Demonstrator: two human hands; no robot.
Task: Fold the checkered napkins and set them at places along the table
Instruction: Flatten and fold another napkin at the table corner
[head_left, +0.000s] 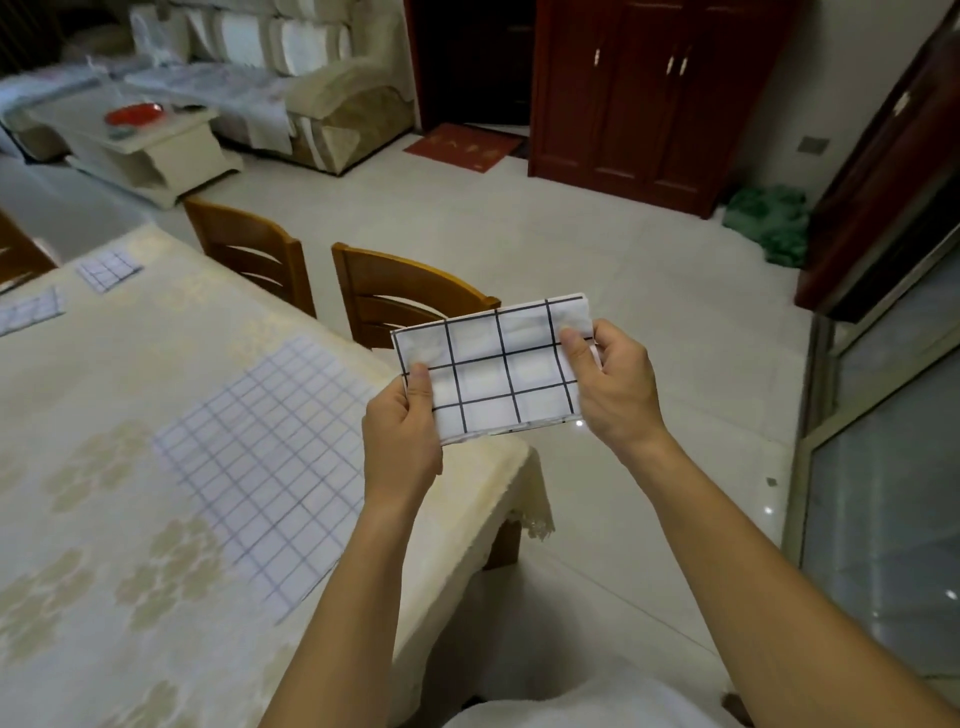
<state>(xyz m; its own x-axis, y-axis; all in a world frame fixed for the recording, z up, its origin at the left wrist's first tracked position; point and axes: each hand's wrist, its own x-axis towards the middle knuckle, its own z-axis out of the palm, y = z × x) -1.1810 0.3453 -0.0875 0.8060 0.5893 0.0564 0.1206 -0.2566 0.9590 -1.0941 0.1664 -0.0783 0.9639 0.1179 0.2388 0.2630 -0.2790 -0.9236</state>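
Note:
A folded white napkin with black checks (498, 369) is held in the air above the table's right corner. My left hand (402, 431) pinches its lower left edge, thumb on top. My right hand (610, 384) pinches its right edge, thumb on top. An unfolded checkered napkin (260, 467) lies flat on the table (104, 519) to the left of my hands. Two small folded napkins lie at the far side: one (109, 268) near the far edge, another (31, 310) at the left border.
The table wears a cream patterned cloth that hangs over its right corner (530, 499). Two wooden chairs (405, 296) (249, 249) stand along the far side. Tiled floor lies beyond, with a red cabinet (649, 98) and a sofa (311, 83) behind.

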